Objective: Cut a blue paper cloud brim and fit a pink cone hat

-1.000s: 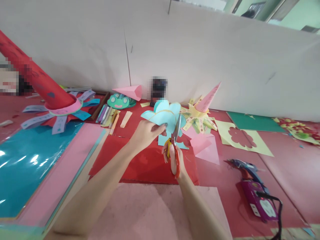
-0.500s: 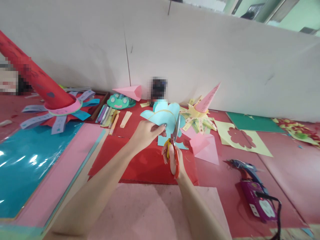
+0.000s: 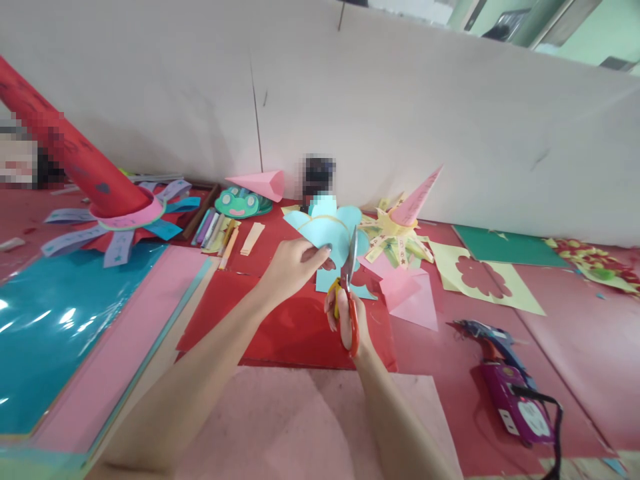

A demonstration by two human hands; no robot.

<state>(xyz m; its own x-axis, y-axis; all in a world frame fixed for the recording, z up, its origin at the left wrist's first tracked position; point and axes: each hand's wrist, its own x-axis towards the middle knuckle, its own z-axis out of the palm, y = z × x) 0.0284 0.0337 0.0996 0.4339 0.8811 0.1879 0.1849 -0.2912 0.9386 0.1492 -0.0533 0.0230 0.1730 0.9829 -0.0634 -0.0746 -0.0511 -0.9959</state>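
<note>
My left hand (image 3: 294,267) pinches a light blue paper flower shape (image 3: 326,230) and holds it up over the red sheet (image 3: 290,327). My right hand (image 3: 346,317) grips orange-handled scissors (image 3: 350,293), fingers through the loops. The blades point up and bite into the right edge of the blue paper. Blue offcuts (image 3: 360,289) lie on the floor below the scissors.
A purple glue gun (image 3: 510,393) lies at right. A yellow sheet with a flower cut-out (image 3: 483,277), a green sheet (image 3: 505,243) and a pink folded paper (image 3: 407,293) lie beyond. A red cone hat (image 3: 75,160), a frog mask (image 3: 237,202) and pens sit at left, with teal and pink sheets (image 3: 65,320).
My left hand has turned the blue paper a little, and the scissors have shifted slightly along its edge. Everything else stays put.
</note>
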